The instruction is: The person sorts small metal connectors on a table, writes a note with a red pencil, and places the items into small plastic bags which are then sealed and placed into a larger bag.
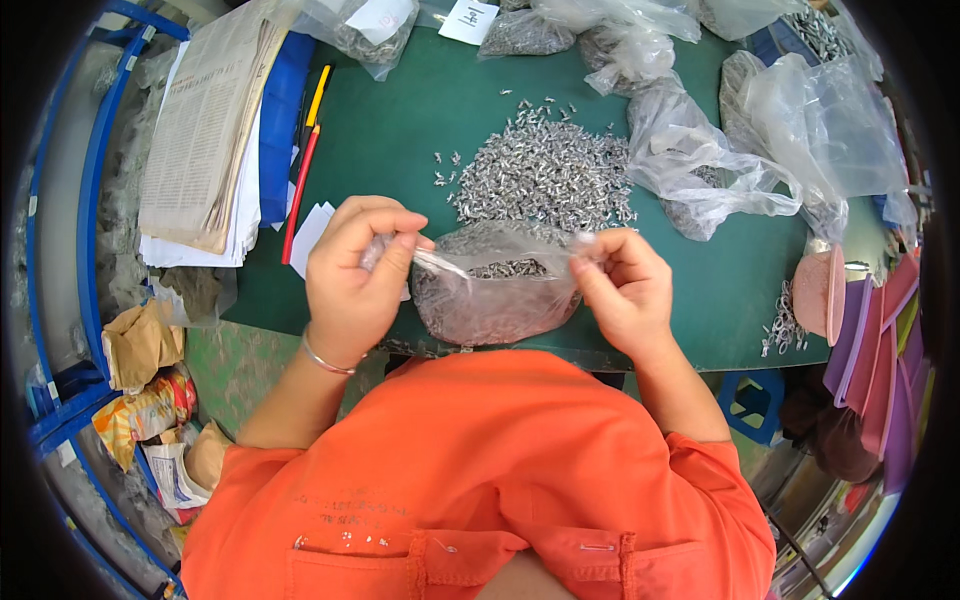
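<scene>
Between my hands a clear plastic bag (510,312) stands at the table's near edge, with many small silvery metal parts inside. My left hand (360,262) pinches the left side of the bag's mouth, and a bracelet circles that wrist. On the opposite side my right hand (625,285) grips the bag's rim between thumb and fingers. The mouth is stretched apart, so the parts inside show through the gap. Just beyond the bag, a loose heap of small silvery metal parts (545,165) lies on the green tabletop (400,130).
Newspapers (205,130) and papers are stacked at the left beside a blue tray (285,110). A red pen (300,195) and a yellow pen (318,95) lie nearby. Filled plastic bags (690,150) crowd the back and right. Metal rings (785,322) sit near the right edge.
</scene>
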Available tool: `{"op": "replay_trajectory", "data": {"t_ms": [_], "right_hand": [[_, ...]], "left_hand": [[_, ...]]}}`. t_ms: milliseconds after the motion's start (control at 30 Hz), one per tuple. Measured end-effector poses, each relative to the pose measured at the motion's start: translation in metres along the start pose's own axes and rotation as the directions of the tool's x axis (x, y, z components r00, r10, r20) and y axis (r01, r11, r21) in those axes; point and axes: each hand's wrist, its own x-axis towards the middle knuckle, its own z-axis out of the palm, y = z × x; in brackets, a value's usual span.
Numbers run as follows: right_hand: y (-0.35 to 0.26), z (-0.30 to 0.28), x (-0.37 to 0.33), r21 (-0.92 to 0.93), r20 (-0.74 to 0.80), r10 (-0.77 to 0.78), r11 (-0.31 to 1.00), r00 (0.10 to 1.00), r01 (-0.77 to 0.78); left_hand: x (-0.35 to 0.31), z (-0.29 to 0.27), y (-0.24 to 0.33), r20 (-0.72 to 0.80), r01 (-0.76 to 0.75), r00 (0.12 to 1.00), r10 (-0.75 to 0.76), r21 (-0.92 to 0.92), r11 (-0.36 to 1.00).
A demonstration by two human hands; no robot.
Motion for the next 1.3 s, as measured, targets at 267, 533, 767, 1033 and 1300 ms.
{"op": "replay_trajectory", "data": {"t_ms": [267, 533, 767, 1033, 1300], "right_hand": [[-0.007, -0.010, -0.005, 0.200, 0.240, -0.174, 0.972, 0.955, 0.127], [-0.005, 0.003, -0.006, 0.241, 0.146, -0.203, 0.956, 0.968, 0.165], [0.001, 0.002, -0.019, 0.269, 0.130, 0.087, 0.956, 0.988, -0.120], [0.009, -0.005, -0.022, -0.573, 0.390, -0.265, 0.680, 0.882, 0.458], [-0.001, -0.007, -0.025, -0.333, 0.332, -0.437, 0.775, 0.836, 0.537]], "left_hand": [[-0.014, -0.018, 0.021, 0.290, 0.343, 0.915, -0.280, -0.194, 0.919], [-0.013, -0.010, 0.019, 0.262, 0.129, 0.929, -0.262, 0.435, 0.891], [-0.014, -0.021, 0.024, 0.358, 0.673, 0.601, -0.715, 0.257, 0.694], [-0.035, -0.013, -0.002, 0.444, 0.673, 0.737, -0.510, -0.558, 0.486], [-0.021, -0.018, 0.001, 0.566, 0.659, 0.742, -0.360, -0.714, 0.237]]}}
